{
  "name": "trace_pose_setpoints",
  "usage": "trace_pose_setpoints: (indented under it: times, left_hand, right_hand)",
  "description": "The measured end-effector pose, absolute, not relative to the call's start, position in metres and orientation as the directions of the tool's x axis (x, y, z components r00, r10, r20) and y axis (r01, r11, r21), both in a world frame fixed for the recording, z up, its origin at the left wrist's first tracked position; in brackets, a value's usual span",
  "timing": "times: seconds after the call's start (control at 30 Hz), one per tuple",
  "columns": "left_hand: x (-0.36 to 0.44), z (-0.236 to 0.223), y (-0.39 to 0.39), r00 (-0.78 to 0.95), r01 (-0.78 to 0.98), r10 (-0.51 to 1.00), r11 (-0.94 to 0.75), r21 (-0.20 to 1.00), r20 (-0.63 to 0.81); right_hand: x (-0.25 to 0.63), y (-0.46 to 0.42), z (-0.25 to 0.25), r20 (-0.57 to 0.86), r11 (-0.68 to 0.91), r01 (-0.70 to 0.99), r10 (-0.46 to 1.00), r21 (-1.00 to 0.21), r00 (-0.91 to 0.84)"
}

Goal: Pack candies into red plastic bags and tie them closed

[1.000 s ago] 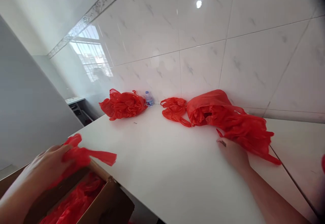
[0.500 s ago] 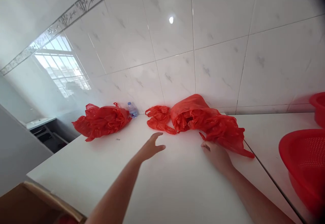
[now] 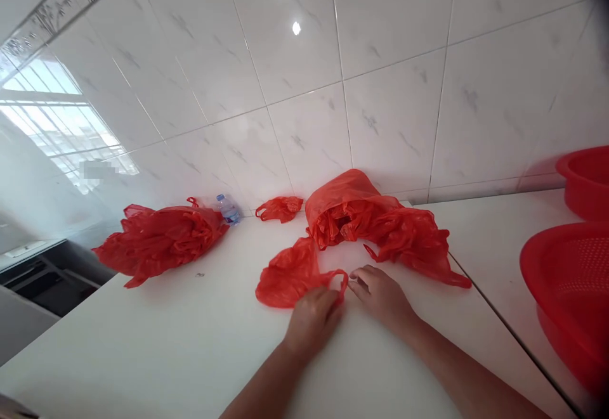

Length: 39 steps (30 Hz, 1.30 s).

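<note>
Near the middle of the table, the left hand grips a red bag near its handle end, fingers curled over the plastic. The right hand sits just beside the bag's handle loop, thumb and fingers bent toward it; whether they touch or pinch it cannot be told.

Work on this bag looks only partway: it has been set out apart, with its loop standing clear, but its body lies crumpled, just beyond and to the left of the left fingers. Much seems left, since other bags lie bunched up; how many are finished does not show.

Beyond the hands, a large bundle rests by the wall, with a smaller bag to its left. Farther left are a bottle and another bundle. Off to the right stand a red basket and a tub.
</note>
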<state>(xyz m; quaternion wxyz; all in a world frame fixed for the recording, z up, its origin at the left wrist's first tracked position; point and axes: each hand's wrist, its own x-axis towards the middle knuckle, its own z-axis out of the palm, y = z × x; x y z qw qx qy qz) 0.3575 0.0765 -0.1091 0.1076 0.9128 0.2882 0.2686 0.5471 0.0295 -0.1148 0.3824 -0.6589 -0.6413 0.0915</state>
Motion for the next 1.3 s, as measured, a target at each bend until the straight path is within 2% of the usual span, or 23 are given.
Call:
trace_pose_setpoints:
  times: [0.07, 0.13, 0.23, 0.3, 0.4, 0.47, 0.6, 0.73, 0.83, 0.93, 1.03, 1.13, 1.2, 1.3]
  left_hand:
    - [0.358, -0.105, 0.057, 0.787, 0.321, 0.419, -0.905, 0.279, 0.453]
    - [0.356, -0.098, 0.050, 0.749, 0.272, 0.358, -0.934, 0.234, 0.558]
    - [0.348, -0.088, 0.062, 0.538, 0.427, 0.506, -0.853, 0.299, 0.675]
    - [0.341, -0.084, 0.075, 0.396, 0.573, 0.682, -0.706, 0.415, 0.615]
    - [0.338, -0.087, 0.088, 0.287, 0.693, 0.884, -0.458, 0.557, 0.370]
    - [0.340, -0.092, 0.089, 0.281, 0.737, 0.926, -0.375, 0.562, 0.250]
    - [0.346, -0.098, 0.090, 0.298, 0.746, 0.925, -0.379, 0.548, 0.234]
    - [0.336, -0.096, 0.097, 0.202, 0.554, 0.960, -0.276, 0.785, 0.195]
    - [0.322, -0.091, 0.103, 0.097, 0.306, 0.982, -0.187, 0.934, 0.165]
    - [0.312, -0.086, 0.104, -0.010, 0.104, 0.986, -0.165, 0.981, 0.167]
    - [0.310, -0.082, 0.103, -0.133, 0.066, 0.969, -0.201, 0.977, 0.209]
    - [0.310, -0.078, 0.102, -0.210, 0.092, 0.932, -0.281, 0.955, 0.294]
    - [0.311, -0.077, 0.102, -0.201, 0.074, 0.926, -0.311, 0.947, 0.320]
    - [0.314, -0.078, 0.100, -0.116, -0.010, 0.951, -0.289, 0.957, 0.286]
  right_hand:
    - [0.541, 0.028, -0.117, 0.402, 0.213, 0.744, 0.912, -0.634, 0.082]
    - [0.539, 0.025, -0.118, 0.409, 0.287, 0.708, 0.912, -0.645, 0.003]
    - [0.539, 0.016, -0.114, 0.363, 0.281, 0.636, 0.932, -0.719, -0.002]
    - [0.539, 0.009, -0.105, 0.290, 0.227, 0.560, 0.957, -0.797, 0.023]
    - [0.533, 0.001, -0.090, 0.182, 0.164, 0.457, 0.983, -0.874, -0.004]
    - [0.524, -0.003, -0.084, 0.144, 0.152, 0.419, 0.988, -0.895, -0.049]
    - [0.502, -0.007, -0.089, 0.181, 0.227, 0.459, 0.973, -0.859, -0.143]
    - [0.493, -0.005, -0.104, 0.190, 0.261, 0.469, 0.963, -0.844, -0.194]
    - [0.503, 0.000, -0.106, 0.273, 0.277, 0.474, 0.959, -0.836, -0.078]
    - [0.521, 0.005, -0.103, 0.375, 0.258, 0.507, 0.917, -0.822, 0.140]
    - [0.538, 0.010, -0.103, 0.425, 0.196, 0.563, 0.850, -0.803, 0.310]
    - [0.551, 0.012, -0.105, 0.513, 0.114, 0.693, 0.758, -0.712, 0.403]
    - [0.557, 0.013, -0.106, 0.556, 0.056, 0.747, 0.705, -0.662, 0.440]
    - [0.559, 0.012, -0.103, 0.583, 0.003, 0.788, 0.674, -0.616, 0.453]
